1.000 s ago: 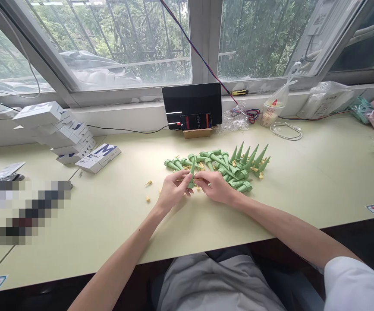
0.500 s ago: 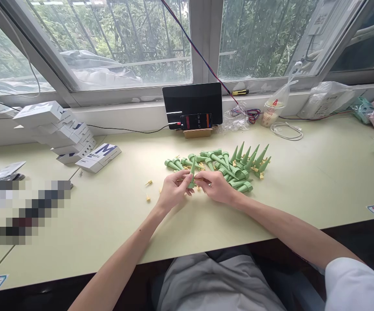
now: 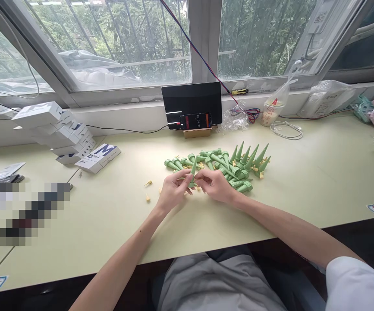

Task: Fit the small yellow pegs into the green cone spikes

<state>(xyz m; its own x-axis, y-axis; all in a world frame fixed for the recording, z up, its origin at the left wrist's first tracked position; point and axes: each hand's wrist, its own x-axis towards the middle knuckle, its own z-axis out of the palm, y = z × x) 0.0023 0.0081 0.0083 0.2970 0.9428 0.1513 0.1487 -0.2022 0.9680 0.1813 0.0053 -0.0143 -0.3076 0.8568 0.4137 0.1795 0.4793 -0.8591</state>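
Note:
My left hand point(image 3: 172, 190) is closed around the wide base of a green plastic watering spike point(image 3: 193, 167), whose tip points up. Close against its right side, my right hand point(image 3: 218, 185) has thumb and fingers pinched together; what they hold, if anything, is hidden. Behind both hands lies a pile of green spikes point(image 3: 227, 169) with ribbed caps, mixed with small yellow pegs. Several more spikes point(image 3: 250, 160) stand upright at the pile's right. To the left of my left hand, a loose yellow peg point(image 3: 148, 183) and another peg point(image 3: 147, 198) rest on the table.
A phone point(image 3: 196, 121) showing a timer leans on a black tablet point(image 3: 191, 99) at the back. White boxes point(image 3: 57, 129) are stacked at left, with one box point(image 3: 98, 158) lying nearer. A bagged cup point(image 3: 271, 113) and a white cable point(image 3: 286, 130) are at the back right of the table point(image 3: 303, 181).
The spike in my left hand has tilted slightly to the right at its tip. Both hands stay almost in place, and the pile has not changed.

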